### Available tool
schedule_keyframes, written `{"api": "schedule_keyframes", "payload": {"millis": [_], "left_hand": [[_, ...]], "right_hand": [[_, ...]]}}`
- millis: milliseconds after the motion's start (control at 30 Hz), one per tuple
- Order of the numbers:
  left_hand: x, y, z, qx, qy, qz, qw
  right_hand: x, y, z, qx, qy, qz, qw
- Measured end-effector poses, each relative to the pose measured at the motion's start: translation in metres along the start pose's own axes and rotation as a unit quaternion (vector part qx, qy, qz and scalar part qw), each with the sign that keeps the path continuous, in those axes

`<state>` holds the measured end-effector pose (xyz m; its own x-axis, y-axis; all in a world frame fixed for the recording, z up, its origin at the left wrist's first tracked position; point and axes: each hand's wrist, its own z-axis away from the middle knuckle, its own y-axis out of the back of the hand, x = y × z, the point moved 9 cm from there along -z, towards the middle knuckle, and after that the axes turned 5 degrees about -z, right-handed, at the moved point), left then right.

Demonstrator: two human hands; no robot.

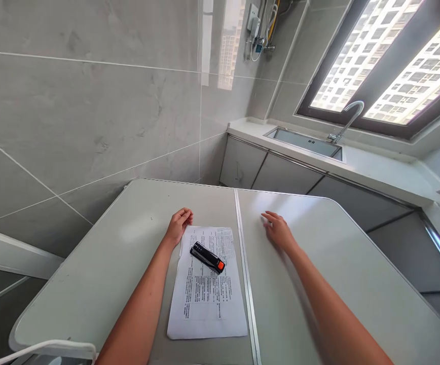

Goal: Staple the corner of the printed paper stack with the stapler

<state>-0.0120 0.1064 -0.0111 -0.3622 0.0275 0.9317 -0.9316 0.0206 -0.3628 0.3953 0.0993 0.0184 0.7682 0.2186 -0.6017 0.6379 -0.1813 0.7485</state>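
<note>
Rising beyond the left hand, a grey tiled wall fills the far side, and to that hand's left spreads a pale table. The left hand's fingers curl toward its palm; I cannot tell whether they close fully or whether the hand touches the printed paper just to its right. This runs from beside the left hand back toward the body. On it, nearer the body than the left hand's fingers, a black stapler lies at a slant, its orange-red end toward the right-hand side, apart from both hands. Between the stapler and the right hand, a narrow strip crosses the table. The right hand is over the table's right part, fingers slightly bent and loosely apart. Beyond it, farther right, are grey cabinets, a sink, a curved tap and a window.
</note>
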Motion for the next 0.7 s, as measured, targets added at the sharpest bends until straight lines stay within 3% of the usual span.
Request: {"api": "schedule_keyframes", "payload": {"millis": [67, 167, 333, 400, 500, 600, 700], "left_hand": [[-0.001, 0.001, 0.0, 0.004, 0.007, 0.01, 1.0], [-0.002, 0.004, -0.001, 0.005, 0.006, 0.014, 1.0], [-0.001, 0.003, -0.001, -0.003, -0.003, 0.025, 1.0], [-0.001, 0.001, -0.002, -0.009, 0.003, 0.036, 0.999], [-0.001, 0.0, -0.002, -0.011, 0.005, 0.04, 0.999], [0.001, 0.0, 0.0, -0.004, 0.002, 0.037, 0.999], [0.002, 0.0, 0.002, -0.002, 0.002, 0.026, 1.0]], "right_hand": [[0.021, 0.001, -0.006, 0.001, 0.014, 0.018, 1.0], [0.032, 0.001, -0.005, 0.017, 0.034, 0.024, 0.999], [0.016, -0.006, -0.006, 0.062, 0.009, -0.001, 0.998], [-0.011, -0.023, -0.012, 0.068, 0.002, -0.045, 0.997], [-0.079, -0.071, -0.029, 0.018, 0.04, -0.109, 0.993], [-0.15, -0.125, -0.047, -0.055, 0.113, -0.089, 0.988], [-0.187, -0.162, -0.062, -0.095, 0.142, -0.079, 0.982]]}}
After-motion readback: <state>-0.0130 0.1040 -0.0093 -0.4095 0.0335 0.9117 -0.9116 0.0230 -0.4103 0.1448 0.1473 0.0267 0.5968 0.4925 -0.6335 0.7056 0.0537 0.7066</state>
